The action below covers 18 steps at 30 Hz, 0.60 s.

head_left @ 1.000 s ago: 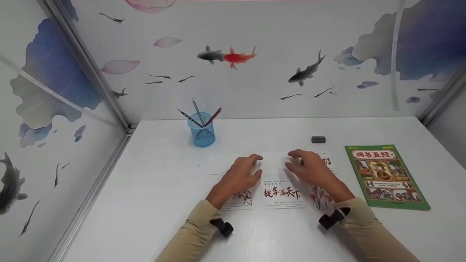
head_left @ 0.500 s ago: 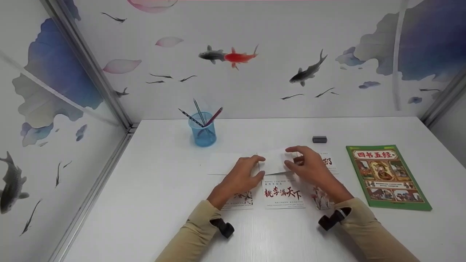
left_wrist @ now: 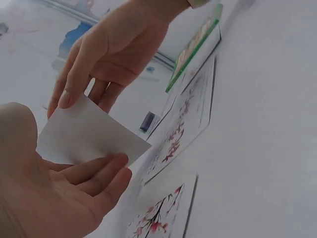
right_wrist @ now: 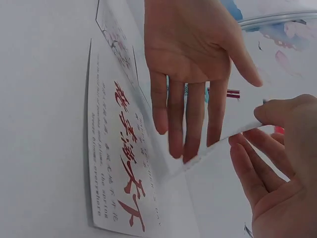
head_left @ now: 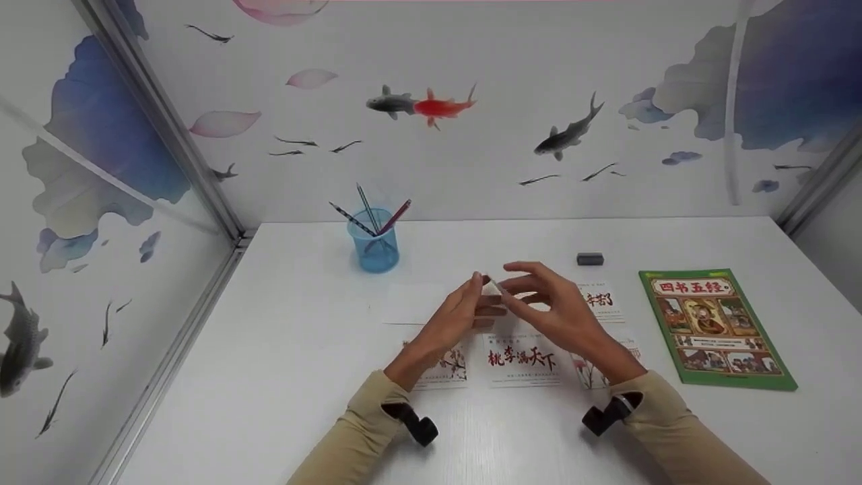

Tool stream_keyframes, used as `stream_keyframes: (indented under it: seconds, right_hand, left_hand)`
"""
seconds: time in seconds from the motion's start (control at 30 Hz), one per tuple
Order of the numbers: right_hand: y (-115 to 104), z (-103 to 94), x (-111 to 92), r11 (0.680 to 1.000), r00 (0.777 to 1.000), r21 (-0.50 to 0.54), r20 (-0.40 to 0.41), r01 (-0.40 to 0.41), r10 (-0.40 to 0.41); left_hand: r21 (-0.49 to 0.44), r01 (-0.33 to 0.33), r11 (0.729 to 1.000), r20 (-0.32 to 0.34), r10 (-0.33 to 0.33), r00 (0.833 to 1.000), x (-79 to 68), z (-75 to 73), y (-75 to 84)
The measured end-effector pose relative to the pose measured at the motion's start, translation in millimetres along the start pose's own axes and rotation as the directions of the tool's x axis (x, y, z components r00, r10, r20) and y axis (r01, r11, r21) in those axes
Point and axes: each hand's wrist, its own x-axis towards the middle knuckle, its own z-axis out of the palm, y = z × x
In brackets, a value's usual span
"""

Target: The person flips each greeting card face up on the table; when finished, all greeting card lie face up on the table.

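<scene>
My right hand [head_left: 555, 306] pinches one side of a small card [left_wrist: 91, 131] between thumb and fingers. The card's blank white face shows in the left wrist view; the right wrist view has it almost edge-on. My left hand [head_left: 454, 320] has its palm turned toward the card, its fingers extended against the card and its thumb apart. Below both hands lies a card with red characters [head_left: 524, 364]. To its left a blossom card [head_left: 452, 369] is partly covered by my left hand. Two more cards, a flower card [head_left: 589, 374] and a red-lettered card [head_left: 606, 306], lie by my right forearm.
A blue cup [head_left: 374, 252] with several pencils stands at the back left. The dark grey block [head_left: 590, 259] sits behind the cards. A green-bordered book [head_left: 717, 330] lies on the right. Printed wall panels [head_left: 431, 168] rise behind the white table [head_left: 256, 377].
The card lay flat between my hands, then tilted up from the table at its near edge. Now it is raised and turned. My right hand has shifted left; my left palm has rotated toward it.
</scene>
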Motion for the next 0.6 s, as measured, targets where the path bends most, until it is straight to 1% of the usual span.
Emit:
stream_keyframes:
  seconds: [0.07, 0.13, 0.2, 0.3, 0.37, 0.43, 0.47, 0.53, 0.6]
  right_hand:
    - [0, 2.7, -1, 0.999, 0.999, -0.036, 0.038, 0.027, -0.025]
    - [2, 4.7, -2, 0.997, 0.998, -0.069, 0.063, 0.034, -0.030]
    - [4, 5.7, -3, 0.994, 0.998, -0.104, 0.062, 0.036, -0.030]
    - [7, 4.0, -3, 0.986, 0.998, -0.162, 0.032, 0.051, -0.046]
    - [9, 1.3, -3, 0.979, 0.998, -0.195, 0.015, 0.066, -0.065]
    - [10, -1.7, -3, 0.970, 0.998, -0.234, 0.016, 0.071, -0.069]
    - [11, -3.2, -3, 0.966, 0.998, -0.252, 0.018, 0.064, -0.061]
    - [12, -5.6, -3, 0.958, 0.999, -0.282, 0.020, 0.044, -0.040]
    - [12, -7.4, -2, 0.950, 1.000, -0.314, 0.007, -0.002, 0.004]
  left_hand:
    - [-0.096, -0.005, 0.995, -0.011, 0.004, 1.000, 1.1, 0.8, -0.1]
    - [-0.132, -0.001, 0.991, -0.036, -0.004, 0.999, 1.6, 0.9, -0.8]
    - [-0.135, 0.015, 0.991, -0.058, -0.023, 0.998, 1.3, 0.1, -1.7]
    - [-0.079, 0.057, 0.995, -0.060, -0.062, 0.996, 0.0, -2.0, -3.1]
    - [-0.064, 0.076, 0.995, -0.030, -0.078, 0.997, -0.6, -3.3, -3.4]
    - [-0.053, 0.090, 0.995, 0.010, -0.090, 0.996, -1.2, -4.4, -3.5]
    - [-0.048, 0.091, 0.995, 0.028, -0.090, 0.996, -1.3, -4.8, -3.6]
    - [-0.074, 0.085, 0.994, 0.071, -0.079, 0.994, -0.9, -5.1, -4.0]
    - [-0.097, 0.079, 0.992, 0.094, -0.070, 0.993, -1.2, -5.3, -3.9]
